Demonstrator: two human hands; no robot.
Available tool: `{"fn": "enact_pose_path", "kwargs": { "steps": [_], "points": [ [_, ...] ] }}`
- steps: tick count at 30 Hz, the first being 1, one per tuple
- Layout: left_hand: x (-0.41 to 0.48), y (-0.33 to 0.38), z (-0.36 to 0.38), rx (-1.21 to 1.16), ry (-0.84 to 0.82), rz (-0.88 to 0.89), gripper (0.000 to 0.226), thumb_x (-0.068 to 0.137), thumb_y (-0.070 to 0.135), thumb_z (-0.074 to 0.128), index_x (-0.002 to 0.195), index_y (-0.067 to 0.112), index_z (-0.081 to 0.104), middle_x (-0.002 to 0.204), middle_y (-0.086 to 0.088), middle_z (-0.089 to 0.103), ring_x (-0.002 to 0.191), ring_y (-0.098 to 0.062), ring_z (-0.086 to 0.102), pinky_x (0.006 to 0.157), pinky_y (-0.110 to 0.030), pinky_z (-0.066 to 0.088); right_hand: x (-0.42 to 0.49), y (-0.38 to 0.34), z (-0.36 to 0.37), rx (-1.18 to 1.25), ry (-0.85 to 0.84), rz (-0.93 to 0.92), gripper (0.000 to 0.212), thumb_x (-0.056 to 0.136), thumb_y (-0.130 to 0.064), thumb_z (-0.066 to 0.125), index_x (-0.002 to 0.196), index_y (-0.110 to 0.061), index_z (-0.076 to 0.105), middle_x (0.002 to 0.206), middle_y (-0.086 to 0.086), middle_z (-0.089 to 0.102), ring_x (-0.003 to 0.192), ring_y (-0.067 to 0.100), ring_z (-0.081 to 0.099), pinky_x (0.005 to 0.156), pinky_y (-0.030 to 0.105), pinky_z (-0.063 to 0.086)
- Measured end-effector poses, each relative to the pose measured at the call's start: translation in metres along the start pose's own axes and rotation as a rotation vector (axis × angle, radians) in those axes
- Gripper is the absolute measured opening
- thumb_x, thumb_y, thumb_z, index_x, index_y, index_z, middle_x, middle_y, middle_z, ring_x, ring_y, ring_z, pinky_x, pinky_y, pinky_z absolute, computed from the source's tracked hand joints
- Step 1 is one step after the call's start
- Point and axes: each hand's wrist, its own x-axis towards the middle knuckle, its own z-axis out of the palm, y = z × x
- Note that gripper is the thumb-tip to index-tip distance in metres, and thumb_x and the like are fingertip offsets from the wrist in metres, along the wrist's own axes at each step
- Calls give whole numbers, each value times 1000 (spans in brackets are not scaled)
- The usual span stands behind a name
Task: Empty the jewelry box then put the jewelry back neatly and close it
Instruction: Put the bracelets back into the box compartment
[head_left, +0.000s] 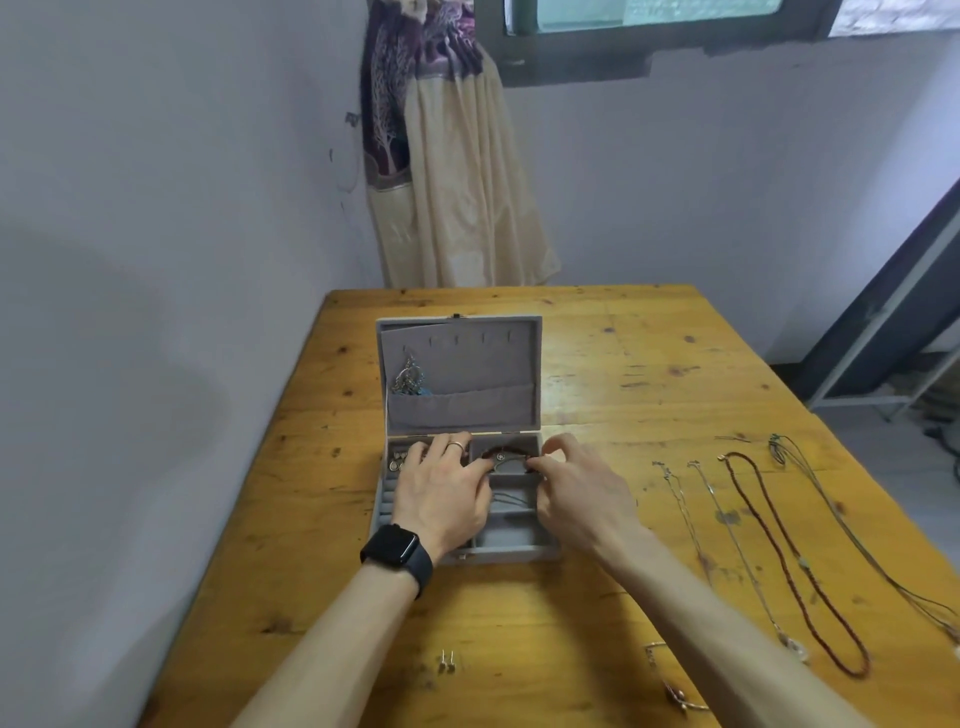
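Nearest the lens, two bare forearms reaching in from the bottom edge over a yellow, knotty wooden table. Between them on the boards, a pair of small metal stud earrings.

Far left, a black square smartwatch strapped on the wrist of the left hand. Lies palm down over the left compartments of the grey velvet jewelry box, fingers spread and only lightly bent, a thin gold ring on one. Touches with its thumb side the left end of a dark reddish beaded bracelet, not closed round it. By the fingertips, small metal charms in the back-left compartment. Behind, the upright open lid, with silver dangling earrings hung at its left above the pocket.

Bracelet arched across the back-right compartment of the box; thin dark cords in the compartment in front of it.

Right hand at the box's right edge, fingers curled, thumb and fingertips pinching the bracelet's right end.

Further right, laid lengthwise and apart on the table: one thin silver chain, a second silver chain, a long red-brown beaded necklace, a thin dark cord necklace. Beside the right forearm at the bottom, a small tangled chain with beads.
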Motion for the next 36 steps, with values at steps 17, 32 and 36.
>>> {"fn": "enact_pose_path", "kwargs": {
  "steps": [17, 32, 36],
  "points": [
    [0, 5, -11, 23, -71, -35, 43, 97, 43, 39, 131, 29, 61, 151, -3, 43, 139, -21, 36, 112, -44, 28, -2, 0, 0, 0, -36, 39, 45, 99, -32, 37, 142, -31, 50, 151, 2, 38, 132, 24, 40, 101, 40, 45],
    [-25, 80, -34, -441, 10, -53, 42, 95, 34, 54, 137, 34, 55, 145, 4, 49, 138, -15, 38, 115, -37, 28, -107, 73, -22, 400, 356, 142, 36, 92, -23, 63, 126, -33, 61, 114, -16, 63, 96, 2, 57, 81, 21, 50],
    [-22, 120, -36, -481, -12, 22, 41, 97, 35, 51, 138, 37, 51, 147, 7, 46, 137, -14, 40, 116, -35, 29, -138, 109, -34, 399, 410, 249, 33, 92, -21, 64, 123, -31, 64, 107, -15, 65, 91, 1, 59, 76, 20, 47]
  ]
}}
